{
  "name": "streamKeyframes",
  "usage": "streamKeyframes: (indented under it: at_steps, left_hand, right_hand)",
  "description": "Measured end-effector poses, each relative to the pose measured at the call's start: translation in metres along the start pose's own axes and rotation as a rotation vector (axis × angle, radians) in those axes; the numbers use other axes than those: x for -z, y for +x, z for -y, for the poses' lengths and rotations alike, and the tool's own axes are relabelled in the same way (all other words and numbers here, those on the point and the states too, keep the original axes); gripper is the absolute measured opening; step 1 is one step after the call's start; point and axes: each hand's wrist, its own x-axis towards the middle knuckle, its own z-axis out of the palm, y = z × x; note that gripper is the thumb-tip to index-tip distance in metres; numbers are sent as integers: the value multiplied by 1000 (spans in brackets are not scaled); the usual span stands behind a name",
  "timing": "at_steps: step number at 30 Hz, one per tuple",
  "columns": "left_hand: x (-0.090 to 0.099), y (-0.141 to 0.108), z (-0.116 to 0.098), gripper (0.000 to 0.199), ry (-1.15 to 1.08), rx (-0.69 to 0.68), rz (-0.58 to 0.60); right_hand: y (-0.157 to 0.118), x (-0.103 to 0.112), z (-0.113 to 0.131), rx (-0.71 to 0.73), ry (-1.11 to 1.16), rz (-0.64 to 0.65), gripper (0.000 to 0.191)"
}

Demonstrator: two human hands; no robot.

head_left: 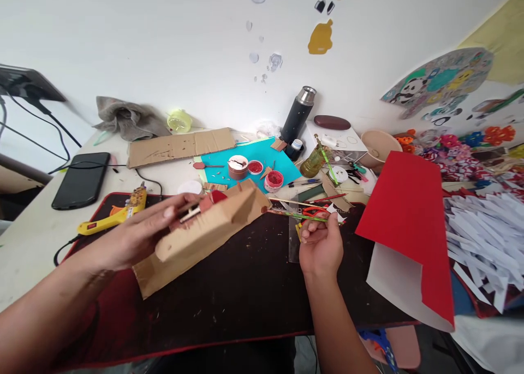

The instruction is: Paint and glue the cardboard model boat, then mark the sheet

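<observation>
My left hand (143, 229) grips a folded cardboard piece (208, 226) from its upper left side, tilted over the black mat. Dark red paint marks the cardboard, and a small red part shows on its top. In my right hand (321, 243) a thin green paintbrush (305, 216) is pinched, its tip pointing left at the right end of the cardboard. Behind them, a pot of red paint (274, 181), a red-filled lid (255, 167) and a white-and-brown jar (238, 167) stand on a turquoise sheet (221, 156).
A yellow glue gun (112, 217) and a black phone (82, 180) lie at the left. At the back stand a dark thermos (298, 113) and a jar with a brush (313, 162). Red card (405, 210) and white paper strips (487, 232) occupy the right.
</observation>
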Motion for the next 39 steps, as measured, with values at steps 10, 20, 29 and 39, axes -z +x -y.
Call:
streamKeyframes:
  at_steps: [10,20,29,39]
  left_hand:
    - [-3,36,-13,94,-262,100,61]
    - [-26,40,-14,95,-264,116,194]
    - [-26,31,6,100,-383,201,279]
    - [-9,25,6,97,-427,205,136]
  right_hand:
    - [-18,-7,-8,-92,26,14,50]
    - [-25,-4,-11,-126,-28,64,52]
    - [-42,-30,-23,-243,-72,109,59]
    - [-63,-24,-44,-351,-84,97,62]
